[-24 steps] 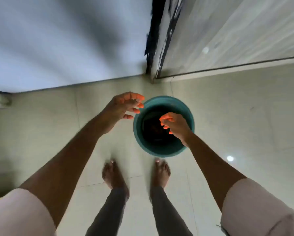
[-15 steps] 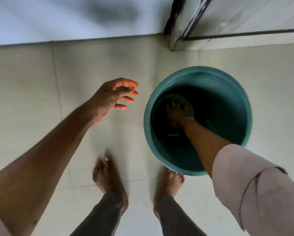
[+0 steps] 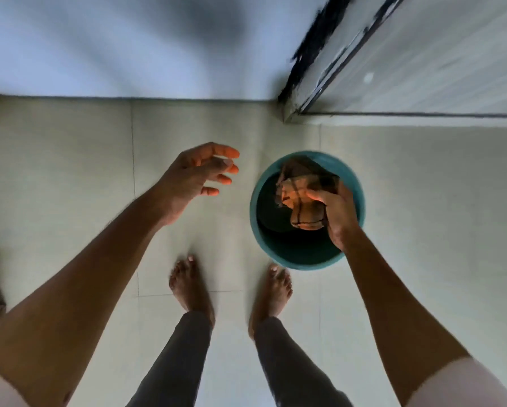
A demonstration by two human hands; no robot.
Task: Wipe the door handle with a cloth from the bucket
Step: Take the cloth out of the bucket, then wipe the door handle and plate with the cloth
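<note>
The right hand (image 3: 338,214) is closed around a crumpled cloth (image 3: 303,195), brownish-orange with dark check lines. The fingers wrap its right side, and the rest bunches out to the left of the fist and beyond it. Hand and cloth are over the mouth of a teal bucket (image 3: 256,227), which stands on the floor (image 3: 422,201) directly beneath them. The bucket's inside is dark; whether it holds anything else cannot be told.

The left hand (image 3: 193,180) is open and empty, with fingers spread and slightly curled. It hovers over the floor to the left of the bucket, apart from its rim and from the cloth. Both forearms are bare, with pale sleeves at the picture's lower corners.

Nearer the person than the hands, two bare feet stand on the pale tiles. The left foot (image 3: 189,289) is below the left hand. The right foot (image 3: 271,292) is just beside the bucket's near edge, under the right forearm. Dark trouser legs rise from them.

Beyond the left hand, a pale wall (image 3: 129,45) meets the floor. Beyond the right hand, a light door (image 3: 440,63) with a worn dark edge runs up and to the right. The handle is out of view.
</note>
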